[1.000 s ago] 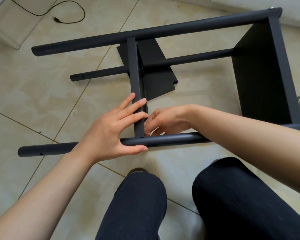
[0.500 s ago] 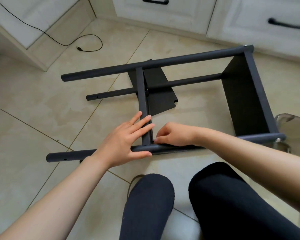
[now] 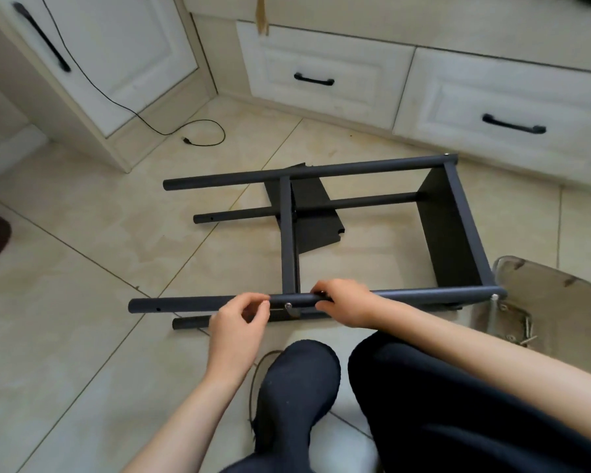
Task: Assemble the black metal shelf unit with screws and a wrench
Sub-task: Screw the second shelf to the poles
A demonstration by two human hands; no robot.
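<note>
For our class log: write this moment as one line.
stage: fixing middle shelf | left hand: pinching near screw | right hand: gripping front pole | spare screws: tray

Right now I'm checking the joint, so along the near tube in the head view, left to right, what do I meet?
Open tube end → side hole → left hand → screw → right hand → end panel → clear hardware tray.

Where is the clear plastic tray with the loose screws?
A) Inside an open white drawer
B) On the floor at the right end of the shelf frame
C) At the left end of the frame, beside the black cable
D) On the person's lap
B: the clear tray sits on the floor tiles by the right end of the shelf frame, with loose screws inside it.
</note>
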